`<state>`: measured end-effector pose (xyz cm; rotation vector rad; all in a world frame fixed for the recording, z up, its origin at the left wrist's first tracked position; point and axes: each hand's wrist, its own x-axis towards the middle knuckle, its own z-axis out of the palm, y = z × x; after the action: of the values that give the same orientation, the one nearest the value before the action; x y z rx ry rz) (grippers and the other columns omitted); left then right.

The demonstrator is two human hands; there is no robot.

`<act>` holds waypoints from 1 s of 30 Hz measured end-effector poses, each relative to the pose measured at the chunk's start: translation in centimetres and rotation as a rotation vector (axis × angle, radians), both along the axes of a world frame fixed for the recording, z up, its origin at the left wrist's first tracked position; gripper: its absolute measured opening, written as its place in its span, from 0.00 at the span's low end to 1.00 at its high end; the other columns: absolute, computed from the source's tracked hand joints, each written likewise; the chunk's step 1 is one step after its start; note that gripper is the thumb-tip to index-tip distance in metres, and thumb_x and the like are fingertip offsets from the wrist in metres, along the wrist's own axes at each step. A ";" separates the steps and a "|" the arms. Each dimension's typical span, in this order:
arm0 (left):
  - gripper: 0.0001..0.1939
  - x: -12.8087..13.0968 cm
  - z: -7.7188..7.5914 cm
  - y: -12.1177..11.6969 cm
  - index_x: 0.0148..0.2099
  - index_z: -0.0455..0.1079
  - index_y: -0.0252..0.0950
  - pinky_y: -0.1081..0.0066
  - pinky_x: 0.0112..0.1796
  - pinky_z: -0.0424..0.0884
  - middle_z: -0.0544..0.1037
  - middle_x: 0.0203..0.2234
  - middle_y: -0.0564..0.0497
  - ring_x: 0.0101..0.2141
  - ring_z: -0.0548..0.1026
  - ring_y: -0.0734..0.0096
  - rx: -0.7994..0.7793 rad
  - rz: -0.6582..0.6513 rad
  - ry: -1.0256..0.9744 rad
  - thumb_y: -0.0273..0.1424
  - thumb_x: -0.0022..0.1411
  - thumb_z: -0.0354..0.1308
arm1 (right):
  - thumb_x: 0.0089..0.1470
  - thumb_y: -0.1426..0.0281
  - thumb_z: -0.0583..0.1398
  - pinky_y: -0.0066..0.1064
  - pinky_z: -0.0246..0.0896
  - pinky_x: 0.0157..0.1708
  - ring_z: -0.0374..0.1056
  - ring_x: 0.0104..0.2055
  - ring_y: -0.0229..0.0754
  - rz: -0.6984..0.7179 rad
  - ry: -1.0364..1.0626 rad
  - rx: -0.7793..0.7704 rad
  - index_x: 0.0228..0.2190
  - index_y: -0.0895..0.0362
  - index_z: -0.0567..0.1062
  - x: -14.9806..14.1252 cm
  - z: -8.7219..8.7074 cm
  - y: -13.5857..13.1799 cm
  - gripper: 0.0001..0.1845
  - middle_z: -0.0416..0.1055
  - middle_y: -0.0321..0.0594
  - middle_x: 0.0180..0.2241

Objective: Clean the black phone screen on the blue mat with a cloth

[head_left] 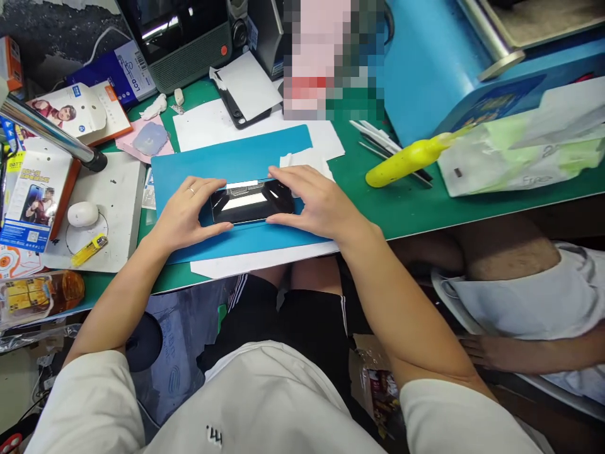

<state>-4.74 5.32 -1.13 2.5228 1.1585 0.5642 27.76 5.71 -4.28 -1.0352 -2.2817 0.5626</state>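
Note:
A glossy black smartphone [250,203] lies lengthwise across a blue mat [212,167], its dark glass reflecting bright light. My left hand [186,211] grips its left end, thumb at the near edge and fingers at the far edge. Around the right end my right hand [314,205] does the same, with fingertips on the far corner and thumb along the near side. Whether the phone rests fully on the mat or is slightly raised I cannot tell. Just behind my right hand is a crumpled white cloth [305,161].
A yellow squeeze bottle [401,165] and tweezers-like tools lie to the right, beside a plastic bag [510,157] and blue machine [425,63]. Boxes [33,195], a yellow cutter [89,250] and a metal post [57,129] stand left. Another person sits at right.

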 end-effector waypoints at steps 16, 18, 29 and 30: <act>0.44 0.3 0.7 -0.1 0.71 0.70 0.40 0.47 0.56 0.74 0.83 0.59 0.39 0.55 0.78 0.43 0.048 0.003 0.131 0.64 0.66 0.62 | 0.62 0.37 0.63 0.70 0.52 0.75 0.55 0.78 0.69 -0.037 -0.038 -0.099 0.69 0.52 0.70 1.7 -0.1 -0.3 0.46 0.64 0.55 0.75; 0.44 0.5 1.0 -0.2 0.71 0.70 0.39 0.47 0.56 0.73 0.83 0.60 0.38 0.55 0.78 0.43 0.033 0.009 0.166 0.64 0.68 0.60 | 0.62 0.38 0.64 0.71 0.52 0.75 0.56 0.78 0.70 -0.041 -0.027 -0.103 0.68 0.52 0.71 1.7 0.0 -0.3 0.45 0.64 0.55 0.74; 0.47 0.4 0.7 -0.3 0.78 0.59 0.41 0.46 0.59 0.71 0.80 0.63 0.38 0.58 0.77 0.41 0.018 -0.005 0.209 0.61 0.69 0.61 | 0.62 0.38 0.64 0.72 0.52 0.75 0.57 0.78 0.70 -0.059 -0.005 -0.144 0.65 0.51 0.73 1.7 0.4 -0.4 0.42 0.65 0.54 0.74; 0.47 0.4 0.7 -0.3 0.78 0.59 0.41 0.45 0.59 0.71 0.80 0.63 0.39 0.58 0.77 0.41 0.017 -0.005 0.215 0.61 0.69 0.61 | 0.61 0.38 0.64 0.72 0.52 0.75 0.56 0.78 0.71 -0.061 -0.003 -0.149 0.65 0.51 0.73 1.7 0.4 -0.4 0.42 0.65 0.54 0.74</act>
<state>-4.38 4.98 -0.41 2.6511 1.2237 0.3076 29.48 5.35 -3.89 -1.1734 -2.2295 0.7146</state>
